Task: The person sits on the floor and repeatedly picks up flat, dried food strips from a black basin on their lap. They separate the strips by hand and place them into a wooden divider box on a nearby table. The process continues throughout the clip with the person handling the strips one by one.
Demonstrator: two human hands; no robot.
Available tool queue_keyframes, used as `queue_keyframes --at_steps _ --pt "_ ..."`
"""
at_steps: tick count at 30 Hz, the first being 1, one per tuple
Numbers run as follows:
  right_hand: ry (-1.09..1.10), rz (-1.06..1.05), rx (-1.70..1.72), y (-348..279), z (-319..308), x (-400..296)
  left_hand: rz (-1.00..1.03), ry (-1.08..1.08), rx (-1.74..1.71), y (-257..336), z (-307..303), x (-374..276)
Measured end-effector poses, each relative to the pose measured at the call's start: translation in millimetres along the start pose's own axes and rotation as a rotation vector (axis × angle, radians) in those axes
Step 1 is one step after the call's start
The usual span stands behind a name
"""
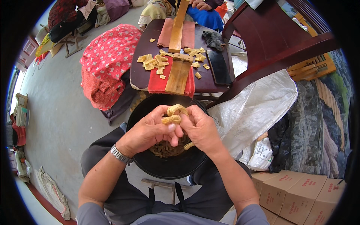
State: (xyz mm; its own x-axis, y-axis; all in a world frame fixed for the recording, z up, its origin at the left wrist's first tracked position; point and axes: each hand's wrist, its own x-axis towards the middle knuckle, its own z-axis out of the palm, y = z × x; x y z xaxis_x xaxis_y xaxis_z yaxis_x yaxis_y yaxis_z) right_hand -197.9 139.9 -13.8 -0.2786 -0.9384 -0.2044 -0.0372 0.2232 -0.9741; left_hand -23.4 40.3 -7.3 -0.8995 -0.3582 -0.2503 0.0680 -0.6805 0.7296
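Note:
My left hand [157,126] and my right hand [199,125] meet over a black tub [171,174], both gripping a pale yellow, folded plant-like strip [177,109]. Its coiled end shows between my thumbs, and a short end sticks out below my right hand. Brown, curled pieces [166,149] lie in the tub, partly hidden by my hands. Beyond the tub, a wooden block [178,74] rests on a red cloth [157,81] on a dark chair seat [143,45]. Short yellow pieces [149,61] are scattered on both sides of the block.
A wooden bar [178,26] lies over a pink cloth [189,33], near another person's hand [200,4]. A smartphone [218,67] and a grey glove [213,39] are on the seat's right. White woven sacks [253,104] and cardboard boxes [281,191] stand at right.

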Motion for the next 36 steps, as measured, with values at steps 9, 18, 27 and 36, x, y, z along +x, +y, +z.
queue_keyframes --at_steps 9,18,27,36 --pt "0.015 -0.251 -0.277 -3.9 -3.1 -7.2 0.173 0.149 0.161 -8.8 -12.8 9.2" --pt "0.023 -0.021 -0.144 17.3 -10.6 5.9 0.673 0.156 1.357 -12.6 -4.8 4.9" --pt "-0.335 0.127 -0.024 12.8 -24.6 -0.6 0.872 0.246 1.841 -31.4 -0.4 2.3" --pt "-0.404 0.147 -0.056 7.5 -28.1 -5.2 0.704 0.086 1.785 -35.0 -3.6 -5.7"
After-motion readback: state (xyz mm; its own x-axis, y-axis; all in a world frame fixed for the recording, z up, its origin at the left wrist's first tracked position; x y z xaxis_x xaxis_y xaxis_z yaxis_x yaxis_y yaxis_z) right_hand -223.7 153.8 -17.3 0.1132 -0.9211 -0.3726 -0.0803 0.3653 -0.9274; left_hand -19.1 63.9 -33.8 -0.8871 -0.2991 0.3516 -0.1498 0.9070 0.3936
